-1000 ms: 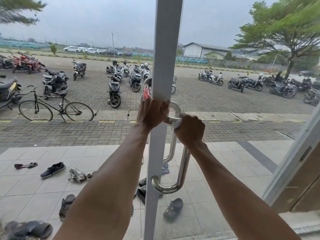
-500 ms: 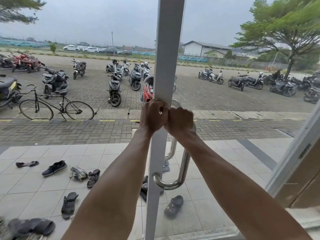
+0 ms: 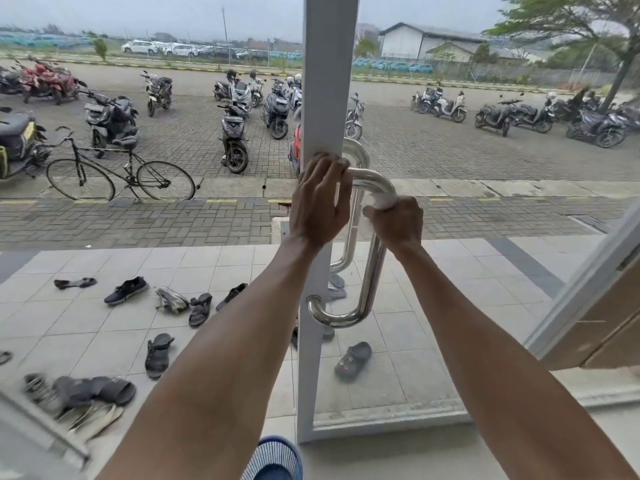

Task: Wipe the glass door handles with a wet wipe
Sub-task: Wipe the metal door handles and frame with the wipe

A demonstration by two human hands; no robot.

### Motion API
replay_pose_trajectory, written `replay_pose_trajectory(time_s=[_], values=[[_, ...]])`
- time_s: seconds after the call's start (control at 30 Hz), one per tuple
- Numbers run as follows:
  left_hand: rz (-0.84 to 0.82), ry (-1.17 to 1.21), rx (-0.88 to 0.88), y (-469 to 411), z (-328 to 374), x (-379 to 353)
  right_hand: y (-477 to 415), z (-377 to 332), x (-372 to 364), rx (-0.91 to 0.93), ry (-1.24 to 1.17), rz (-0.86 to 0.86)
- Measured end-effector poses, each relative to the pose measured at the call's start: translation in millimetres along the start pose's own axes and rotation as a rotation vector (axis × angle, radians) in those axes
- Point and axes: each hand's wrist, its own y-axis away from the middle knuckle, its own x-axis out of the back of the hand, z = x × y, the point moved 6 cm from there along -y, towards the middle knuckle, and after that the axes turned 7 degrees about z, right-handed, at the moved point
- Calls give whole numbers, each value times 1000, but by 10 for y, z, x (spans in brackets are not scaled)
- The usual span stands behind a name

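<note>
While the left hand (image 3: 318, 199) lies spread on the frame (image 3: 329, 81), the right hand (image 3: 398, 221) grips wipe (image 3: 386, 201) around handle (image 3: 372, 271).

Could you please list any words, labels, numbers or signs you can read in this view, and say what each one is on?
No text can be read anywhere.
Grey scooter: the plate on its front is too blurred to read.
Steel door handle, white door frame and wet wipe: no marking shows.
Shoes on the tiles, such as the grey clog: any logos are too small to tell.
Distant building: no sign is visible.
</note>
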Motion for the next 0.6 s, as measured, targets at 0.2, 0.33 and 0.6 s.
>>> replay_pose_trajectory(time_s=[0.2,0.33,0.6], values=[[81,-39,-21,260,-58,-158,339,797,-457,-244,-105,-143],[106,-21,-59,457,-115,-231,574,1189,-675,-308,-85,-165],[110,-38,-73,535,-194,-253,910,1711,-941,-322,10,-242]])
